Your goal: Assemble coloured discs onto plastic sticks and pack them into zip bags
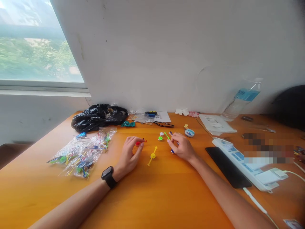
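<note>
My left hand [130,154], wearing a black watch [109,176], has thumb and index finger closed around the end of a small red plastic arrow [145,141]. A red disc [137,143] shows just beside those fingers. My right hand [181,146] pinches a light green plastic arrow [166,135] near its lower end. Beneath the right fingers a blue piece [172,151] is partly hidden, and a purple piece [171,133] pokes out behind them. Between both hands lies a yellow spinner [152,156], its arrow crossing a round disc. A green disc [160,138] and a whitish disc [161,134] lie behind it.
Clear bags of colourful parts [83,156] lie left, before a black plastic bag [100,116]. A round container [189,132] stands behind my right hand. To the right are a black phone [227,167], a power strip [240,163] with cables and a plastic bottle [243,98].
</note>
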A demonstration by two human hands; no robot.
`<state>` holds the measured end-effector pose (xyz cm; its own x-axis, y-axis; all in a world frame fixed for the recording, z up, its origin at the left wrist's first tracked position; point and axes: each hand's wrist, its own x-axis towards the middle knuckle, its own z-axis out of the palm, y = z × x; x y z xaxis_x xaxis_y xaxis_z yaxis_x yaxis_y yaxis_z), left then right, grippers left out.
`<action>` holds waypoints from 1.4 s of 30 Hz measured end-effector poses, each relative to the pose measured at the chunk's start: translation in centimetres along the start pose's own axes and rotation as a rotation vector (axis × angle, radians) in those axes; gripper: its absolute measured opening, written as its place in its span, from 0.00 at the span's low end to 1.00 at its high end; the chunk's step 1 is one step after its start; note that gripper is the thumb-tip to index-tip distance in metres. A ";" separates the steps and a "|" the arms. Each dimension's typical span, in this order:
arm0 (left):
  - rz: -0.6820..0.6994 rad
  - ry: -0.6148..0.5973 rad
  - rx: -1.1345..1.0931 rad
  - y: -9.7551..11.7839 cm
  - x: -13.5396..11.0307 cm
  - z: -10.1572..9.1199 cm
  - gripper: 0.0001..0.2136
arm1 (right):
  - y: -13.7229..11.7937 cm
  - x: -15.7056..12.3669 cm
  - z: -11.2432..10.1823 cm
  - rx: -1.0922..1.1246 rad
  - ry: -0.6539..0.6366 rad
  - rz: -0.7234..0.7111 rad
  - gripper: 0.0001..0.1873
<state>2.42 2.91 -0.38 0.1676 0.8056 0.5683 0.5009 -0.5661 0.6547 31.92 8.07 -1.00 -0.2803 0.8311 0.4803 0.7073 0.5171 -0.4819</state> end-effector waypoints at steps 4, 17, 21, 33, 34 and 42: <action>-0.002 -0.026 -0.018 -0.1 0.1 -0.1 0.07 | 0.3 0.1 0.1 -0.019 0.025 -0.028 0.09; 0.147 -0.109 0.048 0.3 -0.3 0.1 0.10 | -1.5 -0.5 0.5 0.008 -0.173 -0.191 0.10; 0.220 -0.189 0.055 0.5 -0.5 0.2 0.14 | -1.4 -0.4 0.4 -0.005 -0.145 -0.190 0.15; 0.484 -0.477 0.168 0.6 -0.9 0.5 0.20 | -1.6 -0.5 0.6 0.012 -0.071 -0.137 0.08; 0.513 -0.482 0.170 0.7 -0.9 0.5 0.19 | -1.6 -0.4 0.5 0.027 -0.062 -0.117 0.09; 0.637 -0.213 0.061 1.4 -1.2 0.6 0.07 | -2.4 -0.6 -0.5 0.202 -0.297 -0.085 0.11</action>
<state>3.46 1.27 -0.41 0.6069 0.3377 0.7194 0.2943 -0.9364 0.1912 30.72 6.23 0.29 -0.5293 0.7915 0.3056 0.5398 0.5921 -0.5984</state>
